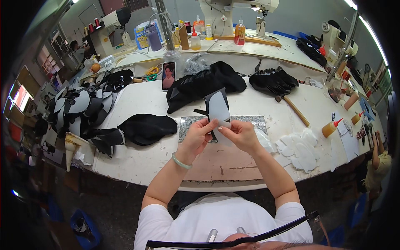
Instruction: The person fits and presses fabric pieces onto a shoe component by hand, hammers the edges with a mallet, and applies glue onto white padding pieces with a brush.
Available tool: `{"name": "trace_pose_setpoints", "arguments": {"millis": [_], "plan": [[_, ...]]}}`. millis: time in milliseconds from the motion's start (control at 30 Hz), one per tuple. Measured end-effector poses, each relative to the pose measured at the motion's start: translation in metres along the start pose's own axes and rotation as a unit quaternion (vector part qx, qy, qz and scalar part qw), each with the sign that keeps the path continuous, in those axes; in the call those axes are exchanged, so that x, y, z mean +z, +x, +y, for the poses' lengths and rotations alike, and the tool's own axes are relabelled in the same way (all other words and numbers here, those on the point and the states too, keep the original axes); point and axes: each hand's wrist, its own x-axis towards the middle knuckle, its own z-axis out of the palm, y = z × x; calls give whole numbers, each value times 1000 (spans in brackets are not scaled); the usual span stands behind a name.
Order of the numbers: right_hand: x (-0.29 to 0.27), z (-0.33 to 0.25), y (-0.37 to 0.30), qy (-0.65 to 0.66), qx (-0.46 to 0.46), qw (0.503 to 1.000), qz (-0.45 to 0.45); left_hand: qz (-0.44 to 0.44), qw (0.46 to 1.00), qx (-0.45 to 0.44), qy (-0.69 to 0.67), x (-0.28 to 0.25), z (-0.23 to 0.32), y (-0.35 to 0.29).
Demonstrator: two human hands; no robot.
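Both hands meet over the middle of the worktable, holding a black cut piece with a pale grey-white face (218, 107). My left hand (195, 138), below a jade-coloured bangle, pinches its lower left side between thumb and fingers. With thumb and fingertips closed, my right hand (241, 132) grips the lower right edge, where a small whitish flap shows. The kind of piece is not clear. Beneath the hands lies a speckled stone slab (255, 121). Just beyond stands a large bundle of black fabric pieces (200, 85).
A black fabric piece (148, 129) and a heap of black-and-grey pieces (77, 104) lie left. White cut pieces (298, 150), a hammer (296, 111) and a glue bottle (331, 128) are right. A phone (168, 76) stands behind; a sewing machine (221, 16) is farther back.
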Motion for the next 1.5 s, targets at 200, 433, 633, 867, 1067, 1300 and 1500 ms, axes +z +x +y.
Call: {"name": "trace_pose_setpoints", "arguments": {"millis": [200,433,633,867,1067,1300,1500], "plan": [[6,10,2,-5,-24,1000,-7,-35,998,56,10,-15,-10,3],[5,8,-3,-20,-6,999,-32,-50,998,16,-23,-11,-3,-8],[11,6,-6,-61,-52,997,-16,-44,996,68,-31,-17,-19,-15],[18,9,-10,-71,-63,994,-45,-28,996,78,-29,-4,-2,-28],[16,13,-12,-124,-41,990,-48,24,981,179,67,-11,-20,-26],[3,11,-8,-115,-59,990,-48,-10,996,85,18,-16,-19,-28],[3,27,-3,171,98,965,-172,29,999,24,14,-14,-11,-35]]}}
